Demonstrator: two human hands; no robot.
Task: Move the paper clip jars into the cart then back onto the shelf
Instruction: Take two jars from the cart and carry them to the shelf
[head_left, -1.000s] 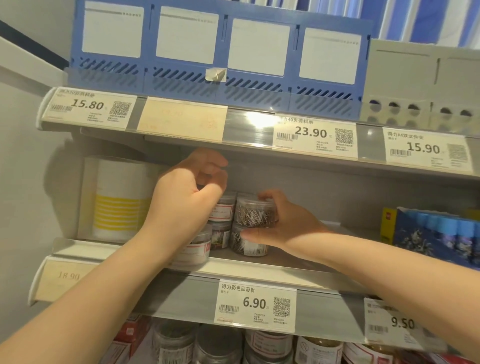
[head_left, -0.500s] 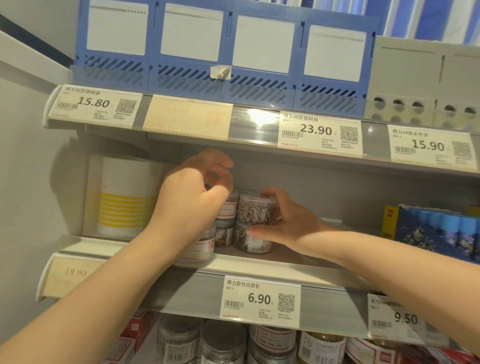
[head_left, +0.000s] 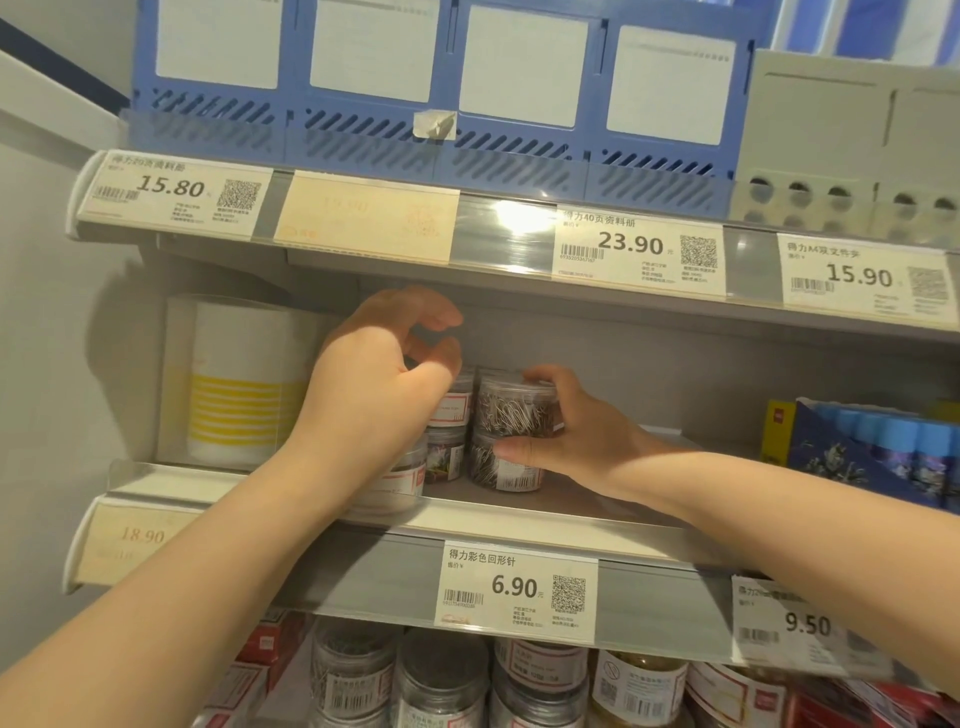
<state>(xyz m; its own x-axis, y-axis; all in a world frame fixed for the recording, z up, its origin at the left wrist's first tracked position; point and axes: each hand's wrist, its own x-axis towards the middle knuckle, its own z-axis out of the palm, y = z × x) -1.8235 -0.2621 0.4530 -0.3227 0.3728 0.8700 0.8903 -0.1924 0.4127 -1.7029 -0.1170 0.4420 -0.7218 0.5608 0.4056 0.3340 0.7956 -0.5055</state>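
Observation:
Several clear paper clip jars stand stacked on the middle shelf (head_left: 519, 525). My right hand (head_left: 566, 431) grips the upper jar (head_left: 514, 410) of the right stack, thumb in front and fingers behind; that jar sits on a lower jar (head_left: 506, 470). Above the left stack hovers my left hand (head_left: 379, 374), its fingers loosely curled and spread, with nothing in it. Under it is a red-labelled jar (head_left: 453, 408) on another jar (head_left: 444, 457). A front jar (head_left: 400, 480) is partly hidden by my left wrist. The cart is out of view.
A white box with yellow stripes (head_left: 239, 384) stands left of the jars and a box of blue-capped sticks (head_left: 878, 447) to the right. The upper shelf edge (head_left: 509, 228) hangs just above my hands. More jars (head_left: 441, 680) fill the shelf below.
My left hand's fingers have lifted and spread apart above the left stack. My right hand keeps its hold on the upper right jar, which has not moved.

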